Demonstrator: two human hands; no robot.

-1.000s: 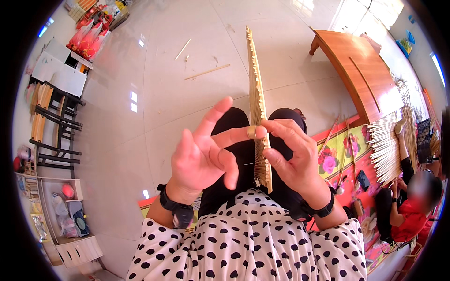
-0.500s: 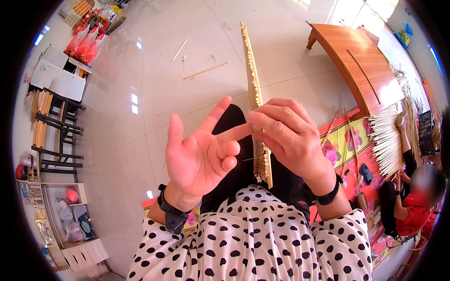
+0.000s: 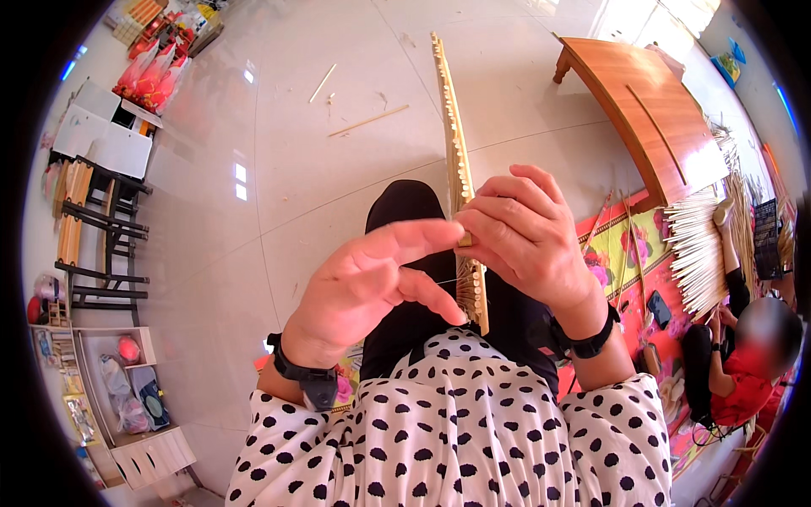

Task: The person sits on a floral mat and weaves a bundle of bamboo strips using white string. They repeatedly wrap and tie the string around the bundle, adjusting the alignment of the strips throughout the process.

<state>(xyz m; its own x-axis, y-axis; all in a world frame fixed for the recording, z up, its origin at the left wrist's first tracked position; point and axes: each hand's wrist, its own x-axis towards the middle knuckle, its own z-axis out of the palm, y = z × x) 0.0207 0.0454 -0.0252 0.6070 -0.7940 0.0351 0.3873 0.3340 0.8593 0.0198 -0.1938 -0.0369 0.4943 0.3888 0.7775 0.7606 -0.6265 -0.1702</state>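
Note:
A long, narrow straw-coloured mat of reed stalks (image 3: 458,144) stands edge-on above my lap, its row of cut stalk ends showing. My right hand (image 3: 528,237) is closed in a pinch at the mat's edge, thumb and fingertips together near its lower half. My left hand (image 3: 363,283) is open, with fingers stretched toward the mat. One left fingertip meets the right fingertips. Another left finger reaches the mat's lower end. Between the left fingers a thin pale strand runs to the mat. The mat's far face is hidden.
A wooden low table (image 3: 642,110) bearing a stick stands far right. Below it, a floral mat (image 3: 608,249) holds a fan of pale stalks (image 3: 697,253) and a phone (image 3: 659,310). A person in red (image 3: 743,372) sits there. Black-framed stools (image 3: 106,237) and shelves (image 3: 118,338) line the left.
My left hand has turned over from palm-up, its fingers now reaching across to the mat, one lowered to its near end. The right hand keeps its pinch, its outer fingers slightly more lifted.

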